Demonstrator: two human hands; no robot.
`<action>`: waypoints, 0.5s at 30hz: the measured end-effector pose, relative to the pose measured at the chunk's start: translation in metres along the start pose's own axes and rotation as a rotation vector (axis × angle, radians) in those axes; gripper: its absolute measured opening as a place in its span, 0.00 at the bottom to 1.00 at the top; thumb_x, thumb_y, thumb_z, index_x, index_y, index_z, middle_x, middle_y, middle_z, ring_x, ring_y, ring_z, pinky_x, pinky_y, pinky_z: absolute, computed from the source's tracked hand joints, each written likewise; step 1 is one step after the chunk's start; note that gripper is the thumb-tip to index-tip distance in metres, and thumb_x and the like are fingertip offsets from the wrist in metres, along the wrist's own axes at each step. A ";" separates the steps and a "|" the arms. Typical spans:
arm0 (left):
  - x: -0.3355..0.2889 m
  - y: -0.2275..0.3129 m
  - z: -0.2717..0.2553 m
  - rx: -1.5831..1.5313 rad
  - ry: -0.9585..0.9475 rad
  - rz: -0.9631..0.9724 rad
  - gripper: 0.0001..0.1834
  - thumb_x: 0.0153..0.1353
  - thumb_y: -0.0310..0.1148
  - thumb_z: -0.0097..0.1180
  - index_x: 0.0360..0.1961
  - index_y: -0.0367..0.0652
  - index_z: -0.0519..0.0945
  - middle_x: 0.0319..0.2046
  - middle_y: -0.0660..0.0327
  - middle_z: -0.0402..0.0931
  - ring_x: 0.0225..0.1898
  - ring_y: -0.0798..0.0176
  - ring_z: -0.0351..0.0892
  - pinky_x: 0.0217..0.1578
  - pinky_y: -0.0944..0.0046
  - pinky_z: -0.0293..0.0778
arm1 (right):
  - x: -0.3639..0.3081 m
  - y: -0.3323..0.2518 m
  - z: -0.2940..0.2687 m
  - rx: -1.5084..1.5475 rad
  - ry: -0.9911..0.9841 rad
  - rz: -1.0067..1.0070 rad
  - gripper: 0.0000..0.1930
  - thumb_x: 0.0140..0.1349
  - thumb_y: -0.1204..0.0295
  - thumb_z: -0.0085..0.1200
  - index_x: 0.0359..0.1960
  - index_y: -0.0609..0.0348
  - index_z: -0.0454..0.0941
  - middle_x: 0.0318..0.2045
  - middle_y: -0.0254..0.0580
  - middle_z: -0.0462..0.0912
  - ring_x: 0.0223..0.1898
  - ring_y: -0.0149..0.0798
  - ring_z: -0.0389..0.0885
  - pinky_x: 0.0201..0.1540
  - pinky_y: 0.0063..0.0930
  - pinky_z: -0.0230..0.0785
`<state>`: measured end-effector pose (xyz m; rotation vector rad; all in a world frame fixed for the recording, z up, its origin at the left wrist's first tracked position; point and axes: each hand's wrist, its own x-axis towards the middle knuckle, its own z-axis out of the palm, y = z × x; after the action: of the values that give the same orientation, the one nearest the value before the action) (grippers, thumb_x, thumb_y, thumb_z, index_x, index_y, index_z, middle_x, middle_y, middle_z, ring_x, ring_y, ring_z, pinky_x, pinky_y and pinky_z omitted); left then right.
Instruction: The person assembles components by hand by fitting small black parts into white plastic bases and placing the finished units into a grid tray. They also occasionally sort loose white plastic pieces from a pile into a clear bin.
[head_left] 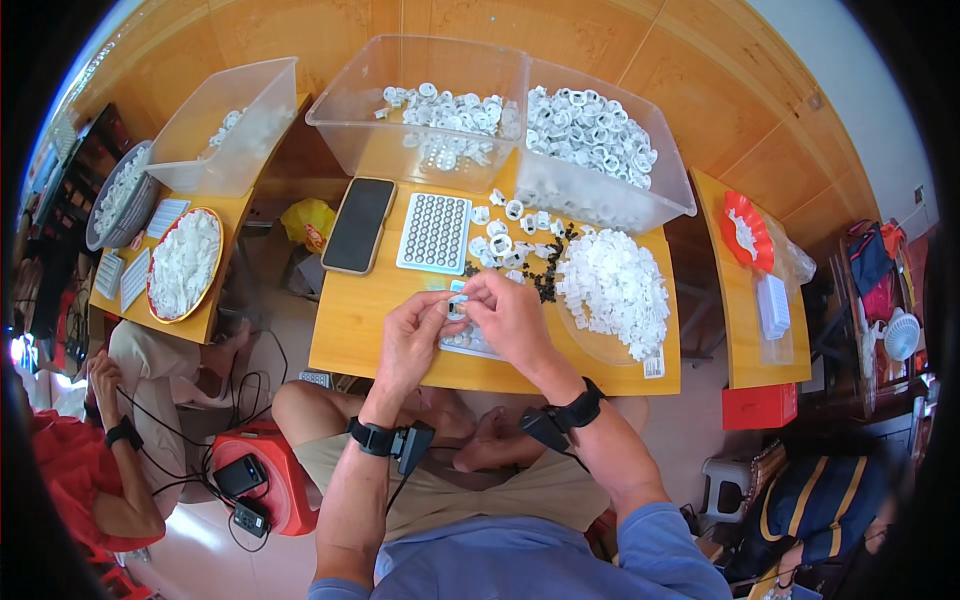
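Both hands meet over the near middle of the wooden table (350, 335). My left hand (412, 335) pinches a small white plastic part (457, 308) with a dark spot in it. The fingertips of my right hand (508, 318) are closed together at the part's upper edge; whatever they hold is hidden. Partly covered beneath the hands lies a pale tray (468, 342) with small pieces. Just beyond them are loose white ring-shaped parts (500, 244) and tiny black pieces (547, 285). To their right sits a heap of small white pieces (615, 285).
A white tray of round pieces (434, 232) lies beside a phone (359, 225). Two clear bins (345, 105) of white parts stand at the back. On the left table are another bin (185, 140) and a round basket (218, 262). A co-worker's hand (103, 380) shows far left.
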<state>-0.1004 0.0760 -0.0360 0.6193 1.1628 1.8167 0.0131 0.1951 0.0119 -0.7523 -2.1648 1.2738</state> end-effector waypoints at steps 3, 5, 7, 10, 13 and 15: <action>-0.001 0.002 0.000 0.015 -0.014 0.004 0.14 0.75 0.26 0.47 0.54 0.28 0.76 0.48 0.51 0.81 0.47 0.62 0.84 0.50 0.64 0.83 | 0.003 0.004 -0.003 0.020 -0.084 0.066 0.06 0.59 0.75 0.61 0.35 0.66 0.81 0.30 0.51 0.87 0.32 0.40 0.88 0.33 0.30 0.77; 0.000 0.003 0.001 0.040 -0.023 -0.004 0.14 0.75 0.26 0.46 0.54 0.28 0.76 0.47 0.52 0.81 0.46 0.62 0.84 0.50 0.65 0.83 | 0.004 0.006 -0.007 0.003 -0.108 0.062 0.07 0.60 0.75 0.61 0.37 0.67 0.82 0.30 0.50 0.87 0.31 0.39 0.88 0.33 0.29 0.77; 0.001 0.004 0.002 0.035 -0.007 -0.014 0.14 0.75 0.26 0.47 0.54 0.28 0.76 0.47 0.52 0.81 0.46 0.62 0.84 0.50 0.65 0.83 | 0.004 0.006 -0.008 -0.001 -0.130 0.080 0.08 0.60 0.75 0.60 0.39 0.67 0.82 0.30 0.49 0.88 0.30 0.37 0.87 0.32 0.29 0.77; 0.001 0.007 0.003 -0.002 0.023 -0.015 0.14 0.74 0.26 0.47 0.54 0.27 0.75 0.47 0.51 0.81 0.46 0.61 0.85 0.50 0.65 0.83 | 0.004 0.005 -0.008 0.052 -0.129 0.077 0.08 0.62 0.76 0.59 0.39 0.70 0.82 0.26 0.41 0.86 0.24 0.26 0.82 0.27 0.23 0.74; -0.002 0.010 0.005 -0.025 0.071 -0.034 0.14 0.73 0.25 0.49 0.54 0.26 0.75 0.47 0.49 0.81 0.46 0.59 0.85 0.50 0.65 0.83 | 0.002 0.006 -0.010 0.278 -0.117 0.136 0.08 0.64 0.75 0.58 0.40 0.69 0.83 0.29 0.40 0.87 0.25 0.26 0.82 0.28 0.21 0.73; -0.003 0.012 0.007 -0.036 0.090 -0.051 0.14 0.72 0.24 0.50 0.54 0.25 0.74 0.47 0.49 0.81 0.46 0.58 0.85 0.50 0.65 0.83 | 0.000 0.007 -0.015 0.187 -0.090 0.107 0.08 0.63 0.75 0.59 0.40 0.67 0.83 0.30 0.44 0.87 0.28 0.30 0.84 0.32 0.25 0.75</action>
<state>-0.0983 0.0744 -0.0224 0.4873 1.1920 1.8337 0.0246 0.2072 0.0125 -0.7550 -2.0617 1.5677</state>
